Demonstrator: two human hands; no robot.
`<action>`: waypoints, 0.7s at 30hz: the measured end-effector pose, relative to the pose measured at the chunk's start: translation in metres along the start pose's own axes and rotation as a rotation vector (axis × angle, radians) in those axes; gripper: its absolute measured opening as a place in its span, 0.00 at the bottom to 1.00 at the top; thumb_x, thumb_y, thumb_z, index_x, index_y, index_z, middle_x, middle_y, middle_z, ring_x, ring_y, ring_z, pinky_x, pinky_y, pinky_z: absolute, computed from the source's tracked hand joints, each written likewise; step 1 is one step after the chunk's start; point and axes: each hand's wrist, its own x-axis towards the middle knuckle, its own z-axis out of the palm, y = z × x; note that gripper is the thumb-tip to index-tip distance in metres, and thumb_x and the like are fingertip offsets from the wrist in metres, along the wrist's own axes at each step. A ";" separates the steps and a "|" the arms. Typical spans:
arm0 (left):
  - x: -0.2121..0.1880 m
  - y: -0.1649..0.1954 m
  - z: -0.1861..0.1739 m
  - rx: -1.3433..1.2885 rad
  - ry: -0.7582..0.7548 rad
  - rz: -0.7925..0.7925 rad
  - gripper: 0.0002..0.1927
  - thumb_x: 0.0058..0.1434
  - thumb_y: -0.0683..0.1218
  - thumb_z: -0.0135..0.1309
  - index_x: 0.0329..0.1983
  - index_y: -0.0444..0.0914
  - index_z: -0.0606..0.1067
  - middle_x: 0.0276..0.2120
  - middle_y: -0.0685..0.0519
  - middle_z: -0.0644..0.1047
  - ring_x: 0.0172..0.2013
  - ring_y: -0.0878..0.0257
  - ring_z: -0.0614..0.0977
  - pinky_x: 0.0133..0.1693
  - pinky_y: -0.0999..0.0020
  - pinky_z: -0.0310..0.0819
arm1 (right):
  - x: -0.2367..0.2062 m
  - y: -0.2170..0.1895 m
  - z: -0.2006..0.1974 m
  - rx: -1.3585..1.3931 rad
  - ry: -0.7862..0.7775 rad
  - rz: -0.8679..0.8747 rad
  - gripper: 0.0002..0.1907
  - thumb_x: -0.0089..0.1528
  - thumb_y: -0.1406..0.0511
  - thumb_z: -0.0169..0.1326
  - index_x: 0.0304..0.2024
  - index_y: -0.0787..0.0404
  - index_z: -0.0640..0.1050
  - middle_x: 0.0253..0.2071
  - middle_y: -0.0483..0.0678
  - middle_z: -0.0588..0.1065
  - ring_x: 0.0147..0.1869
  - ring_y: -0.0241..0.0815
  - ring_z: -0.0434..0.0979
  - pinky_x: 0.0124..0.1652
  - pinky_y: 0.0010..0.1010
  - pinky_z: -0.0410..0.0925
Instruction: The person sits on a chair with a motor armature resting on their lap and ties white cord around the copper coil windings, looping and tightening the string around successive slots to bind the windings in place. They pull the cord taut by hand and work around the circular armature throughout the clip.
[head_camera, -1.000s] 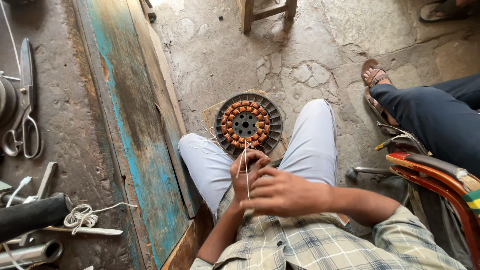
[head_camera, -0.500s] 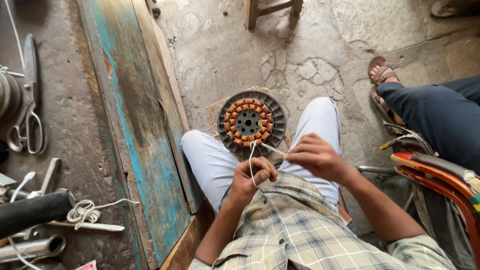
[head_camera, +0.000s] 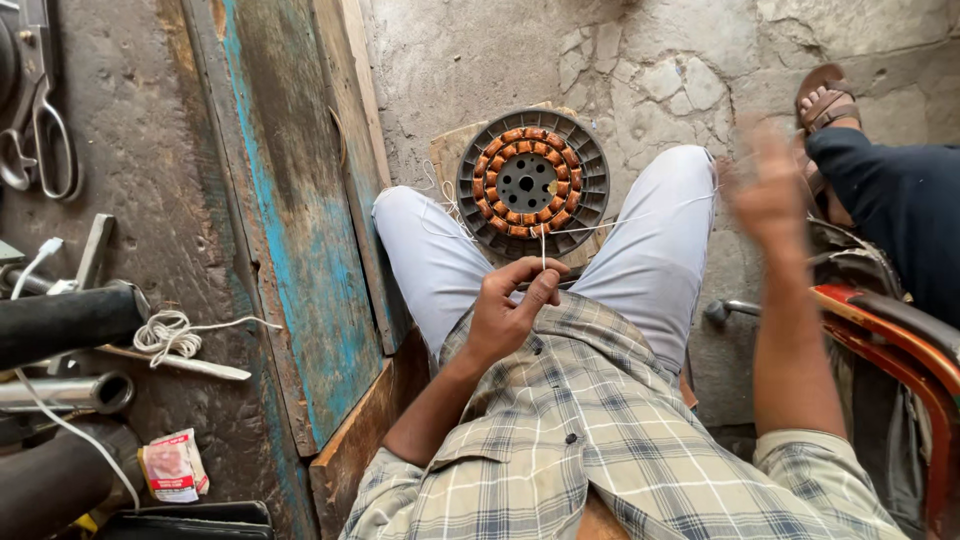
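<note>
- My right hand (head_camera: 768, 190) has swung out wide to the right since half a second ago, when it sat close by my left hand (head_camera: 515, 310) over my lap; now it is up past my right knee and blurred with motion.
- The white thread (head_camera: 640, 217) has gone with it: a thin line now runs from the stator toward the right hand, looking pulled taut.
- I read this as a lacing pull being drawn tight, not yet tied off.
- Right hand grip: too blurred, cannot tell whether the fingers are closed on the thread or apart.
- Left hand has barely moved; it is together, thumb and fingers pinched on a short upright bit of thread just below the stator.
- The stator (head_camera: 532, 183), a round grey core with a ring of copper coils, lies flat on the floor between my knees, on a scrap of cardboard (head_camera: 447, 150), same spot as before.
- Room: open cracked concrete floor (head_camera: 650, 70) beyond the stator, free for wide pulls.
- Right side is tighter: another person's leg (head_camera: 900, 205) and sandalled foot (head_camera: 826, 100) lie near the right hand's swing, and a red chair frame (head_camera: 880, 335) is just beside my forearm.
- Left side: the blue-painted plank edge (head_camera: 300, 230) runs just beside my left knee; scissors (head_camera: 40, 130), a loose cord bundle (head_camera: 165, 332) and pipes lie past it, well apart from both hands.
</note>
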 end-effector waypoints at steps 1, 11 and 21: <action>0.003 0.001 0.002 -0.015 -0.012 0.013 0.12 0.74 0.46 0.51 0.49 0.32 0.79 0.29 0.55 0.79 0.32 0.70 0.80 0.33 0.76 0.73 | -0.004 -0.032 0.020 0.303 -0.156 0.091 0.40 0.64 0.51 0.64 0.68 0.70 0.69 0.66 0.67 0.70 0.72 0.63 0.68 0.69 0.46 0.61; 0.004 0.008 -0.021 -0.042 0.012 0.004 0.13 0.72 0.47 0.54 0.50 0.32 0.79 0.32 0.55 0.78 0.34 0.71 0.79 0.37 0.76 0.76 | -0.021 0.058 -0.047 0.825 0.247 -0.008 0.13 0.78 0.70 0.49 0.41 0.61 0.82 0.36 0.50 0.80 0.28 0.35 0.77 0.32 0.29 0.69; 0.004 0.014 -0.014 -0.022 0.023 -0.025 0.12 0.71 0.47 0.55 0.47 0.33 0.80 0.30 0.56 0.78 0.32 0.72 0.79 0.33 0.77 0.75 | -0.004 -0.078 0.018 0.431 -0.406 -0.351 0.37 0.56 0.51 0.64 0.64 0.63 0.75 0.60 0.60 0.75 0.63 0.64 0.70 0.61 0.57 0.62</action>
